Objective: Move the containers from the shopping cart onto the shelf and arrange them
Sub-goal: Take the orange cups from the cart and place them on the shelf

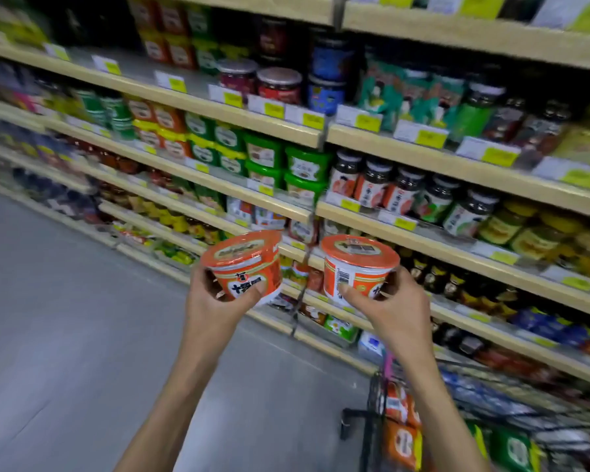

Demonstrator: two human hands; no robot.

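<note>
My left hand (pixel 215 301) grips an orange and white noodle bowl (pixel 244 265), tilted with its lid facing me. My right hand (pixel 394 306) holds a second, matching orange noodle bowl (pixel 358 267) upright. Both bowls hang in the air in front of the wooden shelves (pixel 218 114), level with the lower rows. The black wire shopping cart (pixel 372 427) stands at the lower right beneath my right arm, with orange and green containers (pixel 401 441) inside it.
The shelves run from upper left to right, packed with green and orange tubs (pixel 263 155), dark jars (pixel 402 192) and bottles, with yellow price tags on the edges. Grey floor (pixel 65 318) lies to the left.
</note>
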